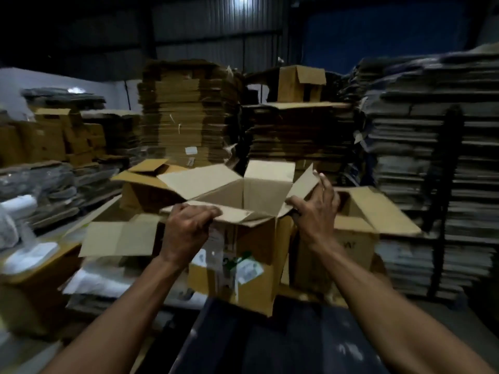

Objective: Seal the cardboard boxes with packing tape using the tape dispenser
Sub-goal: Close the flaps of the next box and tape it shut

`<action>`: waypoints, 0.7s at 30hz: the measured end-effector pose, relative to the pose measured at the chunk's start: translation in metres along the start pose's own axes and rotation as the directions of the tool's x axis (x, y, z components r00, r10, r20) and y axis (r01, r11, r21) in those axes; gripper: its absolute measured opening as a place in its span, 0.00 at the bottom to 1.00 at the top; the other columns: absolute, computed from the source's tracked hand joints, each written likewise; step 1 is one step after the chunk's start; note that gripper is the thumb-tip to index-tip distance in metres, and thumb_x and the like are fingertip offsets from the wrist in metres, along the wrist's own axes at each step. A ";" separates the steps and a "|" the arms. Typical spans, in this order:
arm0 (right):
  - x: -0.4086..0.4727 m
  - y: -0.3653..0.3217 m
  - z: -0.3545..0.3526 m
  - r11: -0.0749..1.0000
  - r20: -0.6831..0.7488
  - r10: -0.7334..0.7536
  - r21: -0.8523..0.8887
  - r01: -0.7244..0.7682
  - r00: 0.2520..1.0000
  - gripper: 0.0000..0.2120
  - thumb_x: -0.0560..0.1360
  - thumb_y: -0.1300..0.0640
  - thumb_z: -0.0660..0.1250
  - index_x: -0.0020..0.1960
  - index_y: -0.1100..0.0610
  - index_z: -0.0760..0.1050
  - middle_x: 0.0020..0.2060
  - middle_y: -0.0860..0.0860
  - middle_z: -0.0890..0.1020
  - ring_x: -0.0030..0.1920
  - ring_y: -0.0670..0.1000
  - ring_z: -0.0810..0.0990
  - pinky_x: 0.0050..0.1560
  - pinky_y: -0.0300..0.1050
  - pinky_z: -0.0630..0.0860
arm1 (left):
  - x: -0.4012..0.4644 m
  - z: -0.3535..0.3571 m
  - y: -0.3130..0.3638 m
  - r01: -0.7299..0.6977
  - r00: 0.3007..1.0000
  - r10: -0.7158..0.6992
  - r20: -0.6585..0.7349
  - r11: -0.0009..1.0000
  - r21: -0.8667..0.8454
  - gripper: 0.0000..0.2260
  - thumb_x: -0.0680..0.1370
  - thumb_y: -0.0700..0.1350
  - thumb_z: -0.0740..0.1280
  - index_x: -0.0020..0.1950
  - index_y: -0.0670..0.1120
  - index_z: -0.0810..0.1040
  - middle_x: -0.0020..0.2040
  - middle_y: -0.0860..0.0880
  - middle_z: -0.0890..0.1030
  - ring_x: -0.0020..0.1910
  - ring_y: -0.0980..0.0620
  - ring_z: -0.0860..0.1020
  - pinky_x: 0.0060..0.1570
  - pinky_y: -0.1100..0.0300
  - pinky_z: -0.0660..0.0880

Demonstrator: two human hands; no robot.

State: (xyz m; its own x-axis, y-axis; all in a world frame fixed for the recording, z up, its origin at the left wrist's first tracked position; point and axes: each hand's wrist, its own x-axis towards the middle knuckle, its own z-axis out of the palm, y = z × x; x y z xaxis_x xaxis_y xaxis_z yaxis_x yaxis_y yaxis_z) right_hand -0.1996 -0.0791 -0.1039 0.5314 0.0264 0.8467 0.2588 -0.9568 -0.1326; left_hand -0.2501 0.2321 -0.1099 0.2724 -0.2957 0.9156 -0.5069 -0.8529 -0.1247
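An open brown cardboard box (pixel 256 255) stands in front of me with a corner towards me and all its top flaps up or out. White and green labels are stuck on its near side. My left hand (pixel 186 228) grips the near flap, which is folded partly inward. My right hand (pixel 314 211) holds the right flap (pixel 303 184), thumb on one face and fingers over its edge. The inside of the box looks empty. No tape dispenser is in view.
A second open box (pixel 359 228) stands just right of mine, another (pixel 151 190) behind on the left. Tall stacks of flattened cartons (pixel 186 114) fill the background, with grey bundles (pixel 432 163) on the right. A dark surface (pixel 270 341) lies below the box.
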 end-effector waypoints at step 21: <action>-0.242 -0.172 -0.093 0.994 0.011 0.069 -0.091 -0.067 0.998 0.28 0.61 0.55 0.84 0.55 0.51 0.74 0.78 0.57 0.58 0.77 0.66 0.57 0.73 0.73 0.53 | -0.140 -0.129 -0.020 -0.015 0.870 0.124 0.477 0.974 -0.226 0.13 0.71 0.34 0.79 0.51 0.47 0.87 0.44 0.48 0.87 0.41 0.46 0.85 0.40 0.53 0.81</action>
State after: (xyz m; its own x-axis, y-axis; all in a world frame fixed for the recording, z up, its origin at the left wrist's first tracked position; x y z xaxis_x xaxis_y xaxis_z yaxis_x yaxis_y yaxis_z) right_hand -0.4476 0.0523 -0.2386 0.5565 -0.0361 0.8300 0.1478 -0.9788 -0.1417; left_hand -0.3838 0.3460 -0.1858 0.5643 -0.5684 0.5987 -0.6829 -0.7289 -0.0484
